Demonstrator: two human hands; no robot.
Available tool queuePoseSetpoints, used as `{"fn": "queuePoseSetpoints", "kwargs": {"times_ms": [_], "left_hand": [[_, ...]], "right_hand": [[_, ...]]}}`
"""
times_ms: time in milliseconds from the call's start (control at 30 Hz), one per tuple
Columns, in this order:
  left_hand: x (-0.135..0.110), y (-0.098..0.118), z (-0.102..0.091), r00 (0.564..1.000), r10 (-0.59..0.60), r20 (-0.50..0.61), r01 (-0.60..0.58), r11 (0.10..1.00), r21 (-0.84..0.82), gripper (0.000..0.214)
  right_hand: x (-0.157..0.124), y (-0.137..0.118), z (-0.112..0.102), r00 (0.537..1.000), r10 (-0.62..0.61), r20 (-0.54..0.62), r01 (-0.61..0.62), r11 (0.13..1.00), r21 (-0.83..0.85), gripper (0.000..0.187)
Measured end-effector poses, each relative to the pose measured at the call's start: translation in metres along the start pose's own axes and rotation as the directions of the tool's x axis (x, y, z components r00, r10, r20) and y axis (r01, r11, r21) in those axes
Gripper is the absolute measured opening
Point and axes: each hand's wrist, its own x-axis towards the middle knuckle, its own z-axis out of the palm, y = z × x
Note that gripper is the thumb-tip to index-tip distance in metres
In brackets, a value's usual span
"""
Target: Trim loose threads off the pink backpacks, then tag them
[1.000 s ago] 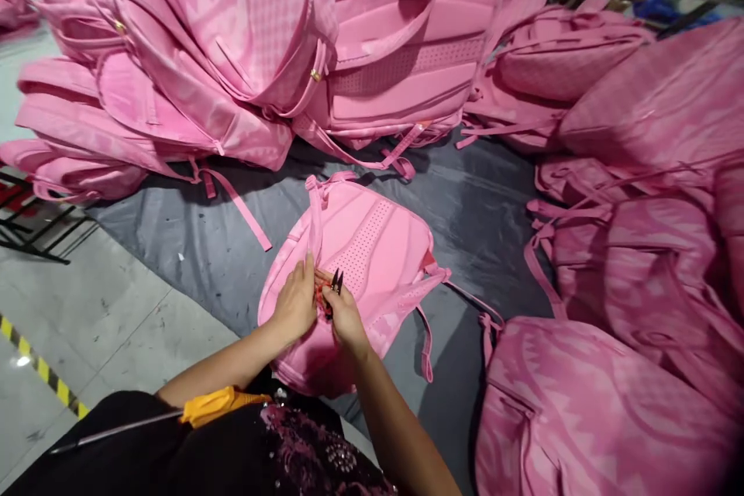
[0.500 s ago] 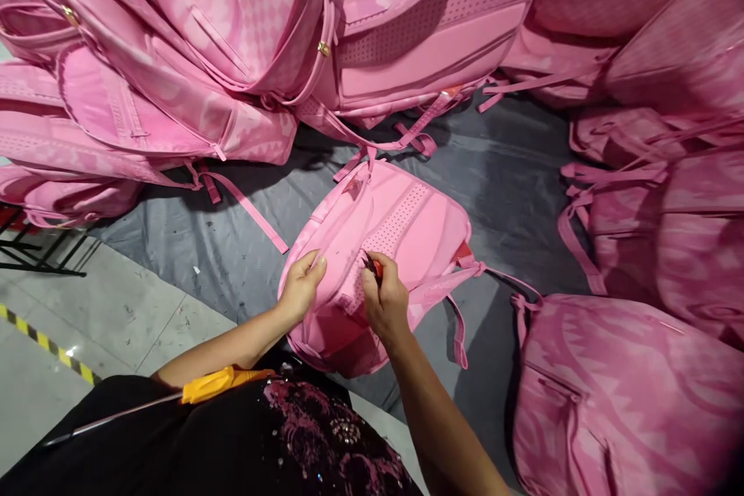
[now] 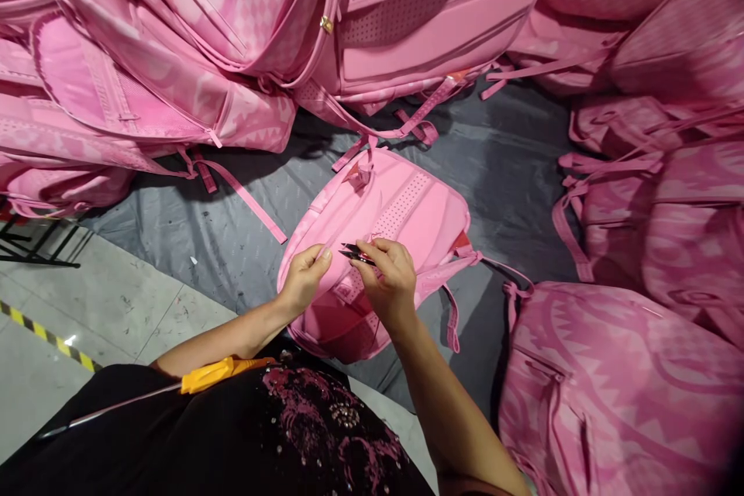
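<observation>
A pink backpack [image 3: 401, 201] lies with its padded, dotted back panel upward in front of me. My left hand [image 3: 303, 277] is closed at the bag's left side, thumb on top and fingers curled around its edge. In my right hand [image 3: 390, 279] is a small pair of dark thread snips [image 3: 354, 253], held over the middle of the panel. Their blades are slightly apart and point left toward my left thumb. Whether a thread lies between the blades is too small to tell.
Several pink backpacks are piled along the back [image 3: 256, 31] and the right [image 3: 691, 225], with another backpack [image 3: 616, 387] at the lower right. Loose straps trail over the dark grey sheet [image 3: 494, 163]. A yellow-handled tool [image 3: 215, 373] lies across my black clothing. Floor tape [image 3: 49, 337] shows at left.
My right hand has lifted and turned, so the snips now point left and show more clearly. My left hand stays at the bag's edge. The view has shifted slightly.
</observation>
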Motion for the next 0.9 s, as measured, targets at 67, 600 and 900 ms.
{"fn": "queuePoseSetpoints", "kwargs": {"times_ms": [67,600,900], "left_hand": [[-0.001,-0.001,0.0,1.0,-0.007,0.001,0.007,1.0,-0.001,0.052],[0.0,0.006,0.0,0.999,0.011,0.052,-0.013,0.999,0.041,0.053],[-0.003,0.004,0.0,0.997,0.024,0.069,-0.03,0.995,0.091,0.052]], "right_hand": [[0.001,-0.001,-0.001,1.0,0.012,0.011,-0.012,1.0,0.023,0.021],[0.0,0.013,0.001,0.997,0.066,0.047,-0.074,0.981,0.177,0.013],[-0.006,0.003,-0.003,0.896,0.433,0.1,-0.394,0.671,0.628,0.02]]}}
